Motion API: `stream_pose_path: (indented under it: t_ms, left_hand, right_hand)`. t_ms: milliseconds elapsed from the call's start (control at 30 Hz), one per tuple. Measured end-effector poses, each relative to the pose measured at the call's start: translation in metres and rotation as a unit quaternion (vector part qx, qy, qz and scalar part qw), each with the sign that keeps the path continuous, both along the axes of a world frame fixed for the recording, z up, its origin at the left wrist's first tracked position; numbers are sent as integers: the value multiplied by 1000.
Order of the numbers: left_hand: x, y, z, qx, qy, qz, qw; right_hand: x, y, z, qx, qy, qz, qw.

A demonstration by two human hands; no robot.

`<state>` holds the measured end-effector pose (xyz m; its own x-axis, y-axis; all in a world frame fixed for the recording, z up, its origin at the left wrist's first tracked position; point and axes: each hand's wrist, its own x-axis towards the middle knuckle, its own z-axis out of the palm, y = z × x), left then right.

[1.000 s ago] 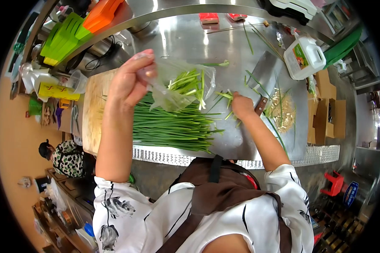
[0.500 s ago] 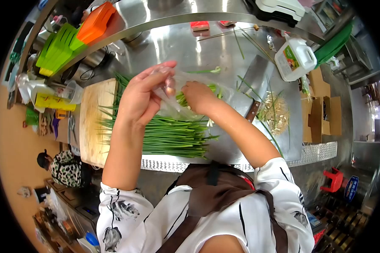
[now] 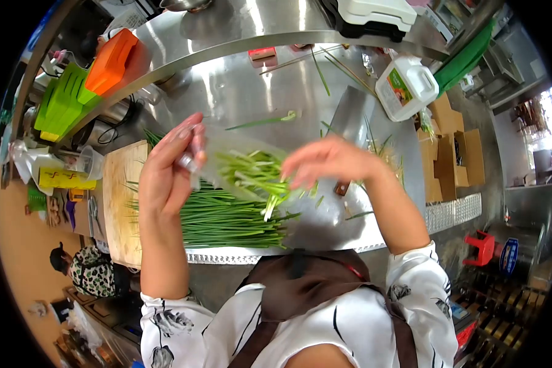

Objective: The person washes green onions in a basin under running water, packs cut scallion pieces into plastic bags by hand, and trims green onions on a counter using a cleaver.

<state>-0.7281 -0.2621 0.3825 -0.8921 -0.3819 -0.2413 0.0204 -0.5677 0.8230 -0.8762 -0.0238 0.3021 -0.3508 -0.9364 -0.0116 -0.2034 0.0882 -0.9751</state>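
My left hand [image 3: 176, 162] is closed on the gathered edge of a clear plastic bag [image 3: 217, 147]. Cut green stalks with pale ends [image 3: 251, 175] lie inside the bag, some poking out at its right side. Just right of the bag's opening, my right hand [image 3: 325, 161] has its fingers apart, slightly blurred, and nothing shows in it. Under the bag, long green chives [image 3: 227, 224] lie in a thick bundle, reaching left onto a wooden board [image 3: 119, 202]. A cleaver [image 3: 351, 116] rests behind my right hand, its handle partly covered.
On the steel table [image 3: 239, 80] stands a white jug [image 3: 406, 89] at the back right. A raised shelf edge crosses the back, with green containers [image 3: 64, 98] and an orange one [image 3: 111, 60]. Cardboard boxes [image 3: 466, 156] are at the right. A person [image 3: 92, 270] is at the lower left.
My right hand has come out of the bag, moved right and spread its fingers. The bag stays in my left hand. The view has shifted, so the table's contents appear lower and further left.
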Motion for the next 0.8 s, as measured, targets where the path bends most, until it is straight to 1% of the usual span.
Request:
stream_pose_path:
  t_ms: [33,67,100,133,167,200,233,300,333,400,433,500,533,600,667,733,800]
  left_hand:
    - [5,1,5,20,5,8,1000]
    - [13,1,10,17,8,15,1000]
    - [21,1,15,25,20,26,999]
    - [29,1,20,33,31,36,998]
    - [37,4,26,26,35,44,998]
    - [47,8,33,22,44,74,996]
    - [57,10,37,19,53,105,993]
    - [78,6,43,30,76,152,985]
    - [87,6,47,38,92,170,980]
    - [106,0,50,39,110,224,968]
    - [115,2,52,58,132,242,959]
    - [132,5,56,56,147,251,955]
    - [140,5,56,52,155,257,953]
    - [155,7,57,53,160,266,949]
    - [166,10,57,55,168,275,945]
    - [174,14,56,58,176,292,938]
    - [183,16,55,43,155,330,930]
  right_hand:
    - [-25,9,1,14,-218,-68,973]
    - [-61,10,-33,-34,-106,-223,968]
    - [-108,9,-90,6,21,-396,918]
    - [-153,13,-141,120,183,-472,854]
    - [-179,17,-166,130,272,-472,828]
    - [-196,16,-180,139,358,-467,796]
    - [-211,12,-184,131,357,-459,803]
    - [-229,2,-191,268,375,-428,778]
    - [-236,-3,-193,265,373,-419,785]
    - [-243,-12,-178,362,342,-403,768]
    - [-245,-16,-173,358,342,-390,776]
    - [-251,-24,-167,399,338,-400,753]
    - [-252,-30,-164,395,339,-389,760]
    - [-249,-41,-160,415,382,-313,765]
    - [-247,-56,-178,391,402,-292,775]
    - [-252,-69,-195,376,392,-281,791]
    - [-253,-75,-192,383,379,-275,796]
